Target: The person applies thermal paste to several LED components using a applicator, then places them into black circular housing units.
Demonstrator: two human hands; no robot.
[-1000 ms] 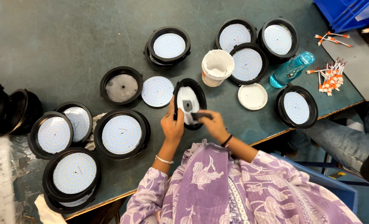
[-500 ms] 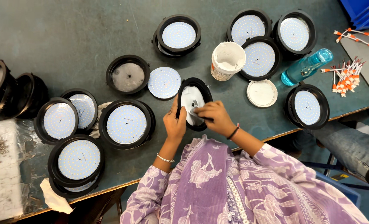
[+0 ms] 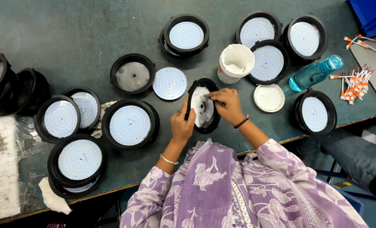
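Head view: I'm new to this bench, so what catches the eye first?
At the centre, the left hand steadies a black round housing while the right hand works white paste inside it. Finished round light panels ring it, with an open white tub just beyond.

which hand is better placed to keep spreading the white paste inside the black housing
Right, probably. The right hand already has its fingertips on the white-coated inside of the black housing, nearest the open paste tub. The left hand grips the housing's rim, tilting it up.
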